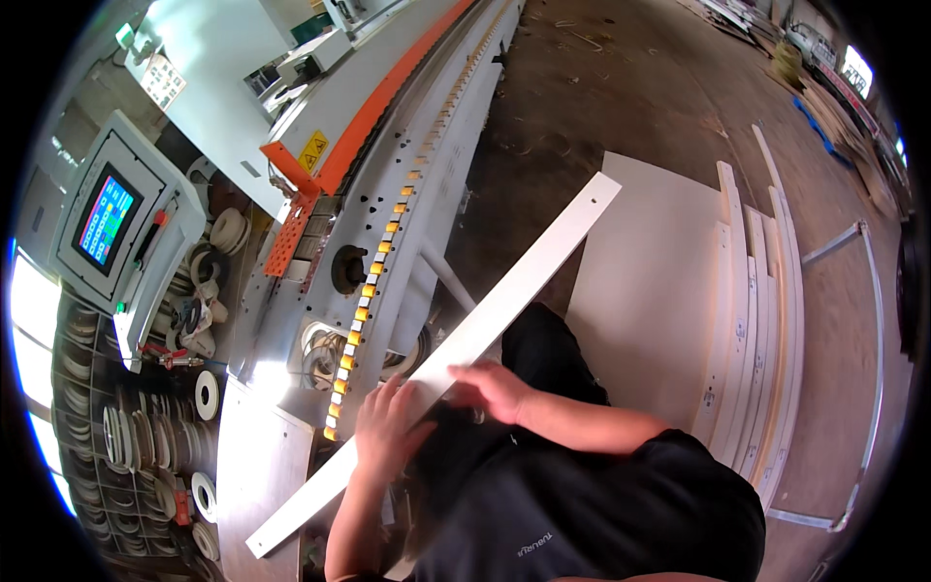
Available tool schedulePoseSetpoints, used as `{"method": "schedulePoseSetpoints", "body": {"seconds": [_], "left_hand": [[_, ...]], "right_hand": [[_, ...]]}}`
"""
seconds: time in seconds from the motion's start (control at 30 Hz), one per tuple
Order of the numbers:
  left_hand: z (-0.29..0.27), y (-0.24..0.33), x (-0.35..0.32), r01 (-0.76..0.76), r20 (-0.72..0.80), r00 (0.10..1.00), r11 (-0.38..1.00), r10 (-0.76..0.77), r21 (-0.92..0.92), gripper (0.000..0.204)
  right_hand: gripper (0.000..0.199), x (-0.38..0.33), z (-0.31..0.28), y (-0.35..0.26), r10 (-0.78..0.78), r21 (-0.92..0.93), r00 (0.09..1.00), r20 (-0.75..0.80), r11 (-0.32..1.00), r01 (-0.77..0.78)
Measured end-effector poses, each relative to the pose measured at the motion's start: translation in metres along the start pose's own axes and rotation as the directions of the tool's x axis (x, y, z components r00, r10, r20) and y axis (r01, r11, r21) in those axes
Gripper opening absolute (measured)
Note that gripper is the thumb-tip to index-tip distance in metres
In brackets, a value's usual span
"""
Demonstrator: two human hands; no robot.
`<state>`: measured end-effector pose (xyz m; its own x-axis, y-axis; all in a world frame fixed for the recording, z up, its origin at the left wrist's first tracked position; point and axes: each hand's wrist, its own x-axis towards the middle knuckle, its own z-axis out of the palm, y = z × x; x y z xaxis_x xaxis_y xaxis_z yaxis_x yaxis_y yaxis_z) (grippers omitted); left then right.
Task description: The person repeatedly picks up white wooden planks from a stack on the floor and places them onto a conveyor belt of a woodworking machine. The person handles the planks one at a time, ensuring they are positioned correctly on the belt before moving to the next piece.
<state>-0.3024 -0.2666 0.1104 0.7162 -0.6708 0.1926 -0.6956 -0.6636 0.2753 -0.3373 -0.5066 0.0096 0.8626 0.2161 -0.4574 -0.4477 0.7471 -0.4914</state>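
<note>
A long, narrow white board (pixel 519 281) slants in front of me, its near end low at the left and its far end up at the right. A small dark hole shows near the far end. My left hand (pixel 384 432) lies over the middle of the board, fingers on its top face and thumb toward the near edge. Just to the right, my right hand (pixel 493 390) grips the same board at its edge, with part of the fingers hidden. Both hands are closed on it.
To the left runs a long machine with an orange guard (pixel 388 102) and a row of yellow rollers (pixel 362 314). A control panel (pixel 105 221) and edging rolls (pixel 145 436) stand beyond. At right, several white strips (pixel 737 339) lie on a large panel (pixel 645 281) beside a metal frame (pixel 876 320).
</note>
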Motion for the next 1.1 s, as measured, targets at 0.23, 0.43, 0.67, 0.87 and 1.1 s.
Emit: {"method": "schedulePoseSetpoints", "body": {"seconds": [0.23,0.43,0.67,0.87,1.1], "left_hand": [[-0.023,-0.011,-0.011,0.168,-0.061,0.985,0.982,-0.163,0.086,0.059],[-0.048,-0.125,-0.072,0.269,-0.287,0.928,0.960,-0.236,0.080,0.053],[-0.076,-0.235,-0.128,0.586,-0.337,0.790,0.792,-0.512,0.171,0.050],[-0.052,-0.263,-0.075,0.545,-0.335,0.818,0.818,-0.468,0.187,0.041],[-0.027,-0.295,-0.002,0.446,-0.450,0.857,0.796,-0.249,0.410,0.024]], "right_hand": [[0.044,0.009,0.004,0.002,-0.014,-0.404,0.942,0.334,0.901,0.157],[0.040,0.014,-0.068,-0.019,-0.220,-0.499,0.965,0.140,0.826,0.261],[0.037,0.005,-0.111,-0.023,-0.363,-0.644,0.932,-0.009,0.715,0.272],[0.036,0.017,-0.149,-0.014,-0.524,-0.764,0.852,0.001,0.549,0.339],[0.029,0.015,-0.154,-0.012,-0.560,-0.820,0.828,0.020,0.464,0.334]]}}
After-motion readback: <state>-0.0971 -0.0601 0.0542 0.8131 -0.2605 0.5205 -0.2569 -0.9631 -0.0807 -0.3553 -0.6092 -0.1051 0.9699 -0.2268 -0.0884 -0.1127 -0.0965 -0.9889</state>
